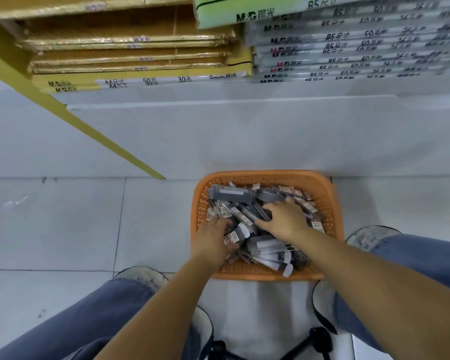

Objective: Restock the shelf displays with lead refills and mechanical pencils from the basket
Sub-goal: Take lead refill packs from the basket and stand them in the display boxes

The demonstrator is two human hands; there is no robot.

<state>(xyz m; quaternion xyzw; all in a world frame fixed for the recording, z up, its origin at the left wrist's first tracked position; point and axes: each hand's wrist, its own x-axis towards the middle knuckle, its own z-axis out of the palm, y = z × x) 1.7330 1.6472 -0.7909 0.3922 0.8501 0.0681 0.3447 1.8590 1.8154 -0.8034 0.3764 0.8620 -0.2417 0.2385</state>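
Note:
An orange mesh basket stands on the floor between my feet, against the base of the shelf. It is full of lead refill tubes and packaged mechanical pencils, grey and clear with white labels. My left hand is at the basket's left side, fingers curled round a labelled refill pack. My right hand lies spread, fingers straight, on top of the pile in the middle of the basket.
The white shelf base rises behind the basket. Above it lie stacks of yellow-edged A4 paper pads on the left and B5 pads on the right. A yellow shelf post slants at left. Grey floor tiles surround me.

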